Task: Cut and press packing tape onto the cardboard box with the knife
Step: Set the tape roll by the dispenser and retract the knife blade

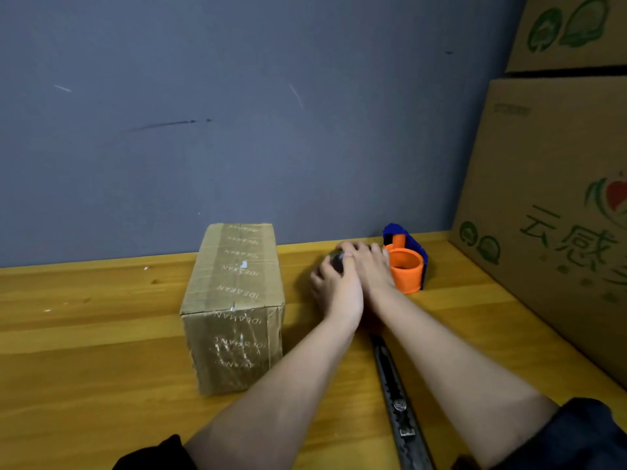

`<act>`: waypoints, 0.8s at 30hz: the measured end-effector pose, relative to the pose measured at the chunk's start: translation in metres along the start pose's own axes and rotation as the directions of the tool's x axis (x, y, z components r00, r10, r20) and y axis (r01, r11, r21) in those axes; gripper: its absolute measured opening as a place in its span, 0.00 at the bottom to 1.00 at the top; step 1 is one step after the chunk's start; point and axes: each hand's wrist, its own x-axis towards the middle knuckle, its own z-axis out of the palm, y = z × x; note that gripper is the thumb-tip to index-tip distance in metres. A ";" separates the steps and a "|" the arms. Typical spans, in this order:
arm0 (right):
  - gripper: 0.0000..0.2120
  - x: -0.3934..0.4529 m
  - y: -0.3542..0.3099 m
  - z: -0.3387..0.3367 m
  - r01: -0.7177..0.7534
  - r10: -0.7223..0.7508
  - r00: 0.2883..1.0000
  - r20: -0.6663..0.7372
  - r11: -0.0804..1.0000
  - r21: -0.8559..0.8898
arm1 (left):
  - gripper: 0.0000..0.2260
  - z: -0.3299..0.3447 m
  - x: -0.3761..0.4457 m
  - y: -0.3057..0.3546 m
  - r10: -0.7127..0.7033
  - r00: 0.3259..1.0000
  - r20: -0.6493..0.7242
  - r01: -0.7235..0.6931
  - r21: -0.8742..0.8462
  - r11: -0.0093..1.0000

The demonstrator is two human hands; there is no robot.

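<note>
On the glossy wooden worktop [84, 334] stands our taped cardboard box [234, 307]. Our left hand [334, 283] and right hand [368, 262] cup a shiny tape roll [336, 258], fingers curled round it. The ridged knife [397, 395] lies untouched.

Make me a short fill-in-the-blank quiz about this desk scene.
1. The taped brown cardboard box stands on the wooden ___.
2. The long black utility knife lies between the person's two ___.
3. Beside both hands sits a blue dispenser with an ___ plastic core.

Missing words: table; forearms; orange
</note>
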 end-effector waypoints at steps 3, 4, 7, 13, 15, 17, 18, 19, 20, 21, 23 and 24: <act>0.19 0.000 0.003 0.004 0.030 -0.029 0.999 0.013 0.999 -0.014 | 0.23 0.003 0.000 -0.001 -0.013 1.000 0.001 0.013 -0.050 0.999; 0.20 0.000 0.005 0.004 0.048 -0.048 0.998 0.034 0.999 -0.014 | 0.23 0.005 -0.001 -0.001 -0.009 1.000 0.001 0.009 -0.054 0.998; 0.24 0.000 0.012 0.001 0.092 -0.089 0.984 0.156 0.996 -0.011 | 0.22 0.008 0.000 -0.001 0.027 1.000 0.003 -0.027 -0.028 0.999; 0.28 -0.019 0.031 -0.007 0.085 -0.078 0.996 0.051 0.987 -0.138 | 0.19 0.006 0.001 -0.010 0.112 0.992 0.058 -0.119 0.128 0.985; 0.29 -0.024 0.038 -0.009 0.045 -0.040 0.998 0.038 0.989 -0.139 | 0.19 0.005 0.000 -0.011 0.118 0.988 0.102 -0.137 0.209 0.968; 0.31 -0.028 0.043 -0.010 0.003 0.006 0.997 0.072 0.993 -0.114 | 0.20 0.006 -0.001 -0.011 0.118 0.984 0.134 -0.152 0.276 0.949; 0.32 -0.030 0.045 -0.010 -0.005 0.015 0.996 0.086 0.994 -0.111 | 0.19 0.006 -0.001 -0.012 0.122 0.981 0.148 -0.163 0.308 0.937; 0.32 -0.032 0.046 -0.010 -0.006 0.017 0.996 0.092 0.993 -0.115 | 0.19 0.005 -0.002 -0.012 0.128 0.979 0.160 -0.176 0.338 0.925; 0.32 -0.034 0.047 -0.010 -0.005 0.016 0.996 0.091 0.993 -0.119 | 0.18 0.005 -0.003 -0.013 0.131 0.977 0.168 -0.185 0.362 0.914; 0.32 -0.035 0.048 -0.010 -0.007 0.017 0.996 0.086 0.993 -0.119 | 0.18 0.004 -0.004 -0.013 0.132 0.976 0.174 -0.191 0.380 0.905; 0.32 -0.038 0.048 -0.011 -0.022 0.031 0.996 0.079 0.994 -0.107 | 0.19 0.003 -0.007 -0.012 0.129 0.975 0.182 -0.194 0.405 0.893; 0.32 -0.039 0.048 -0.011 -0.035 0.043 0.996 0.080 0.995 -0.097 | 0.20 0.003 -0.008 -0.011 0.124 0.975 0.184 -0.191 0.414 0.890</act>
